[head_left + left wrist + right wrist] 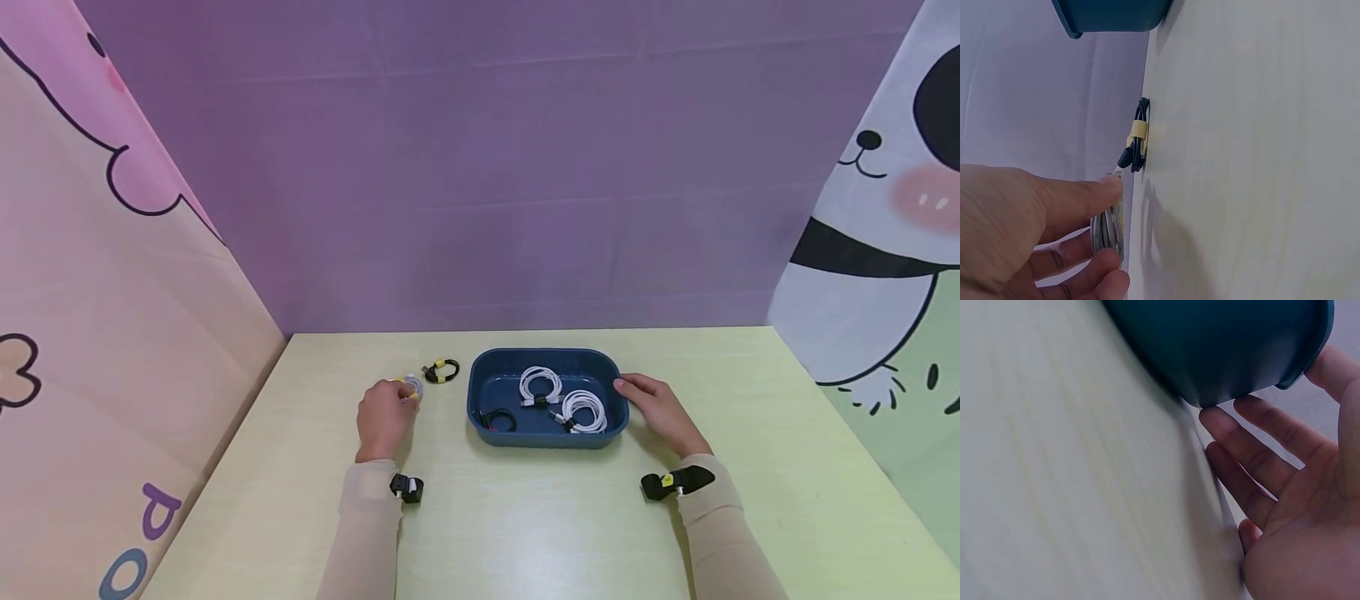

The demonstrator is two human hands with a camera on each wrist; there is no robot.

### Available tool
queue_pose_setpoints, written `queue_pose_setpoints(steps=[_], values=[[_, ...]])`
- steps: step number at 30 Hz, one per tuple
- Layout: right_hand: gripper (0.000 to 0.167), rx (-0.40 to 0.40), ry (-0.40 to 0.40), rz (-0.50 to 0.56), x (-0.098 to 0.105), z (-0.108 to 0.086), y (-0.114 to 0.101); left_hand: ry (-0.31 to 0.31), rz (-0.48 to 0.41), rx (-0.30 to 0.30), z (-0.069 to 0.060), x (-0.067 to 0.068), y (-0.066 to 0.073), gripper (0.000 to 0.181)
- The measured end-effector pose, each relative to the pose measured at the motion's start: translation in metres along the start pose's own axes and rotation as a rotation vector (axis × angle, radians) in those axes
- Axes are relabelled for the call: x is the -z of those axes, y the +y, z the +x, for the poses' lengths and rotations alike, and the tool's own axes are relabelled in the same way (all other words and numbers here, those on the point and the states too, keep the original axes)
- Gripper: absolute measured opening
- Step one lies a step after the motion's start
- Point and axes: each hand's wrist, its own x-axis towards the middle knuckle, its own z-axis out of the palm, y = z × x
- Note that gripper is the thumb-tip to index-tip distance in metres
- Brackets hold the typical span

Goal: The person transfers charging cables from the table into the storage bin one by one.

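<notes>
My left hand pinches a coiled grey-white cable with yellow on it, between thumb and fingers. Just beyond that coil, a coiled black cable with a yellow tie lies on the table. A blue plastic bin stands to the right of both. My right hand holds the bin's right end, thumb at the rim and fingertips against the outer wall. Inside the bin are two coiled white cables with black ties and a small black cable coil at the front left.
The pale wooden table ends at a purple cloth backdrop. Printed cloth panels flank it, one on the left and one on the right. Each wrist carries a small black camera.
</notes>
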Motion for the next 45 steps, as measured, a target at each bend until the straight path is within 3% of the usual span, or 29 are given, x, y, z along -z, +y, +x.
queue_pose_setpoints(steps=[31, 45], values=[[0.062, 0.025, 0.012, 0.046, 0.0, -0.001, -0.003, 0.025, 0.001, -0.016, 0.001, 0.01, 0.009, 0.016], [0.061, 0.028, 0.009, 0.047, 0.0, 0.001, -0.001, 0.082, -0.015, -0.052, -0.003, 0.018, 0.019, 0.016]])
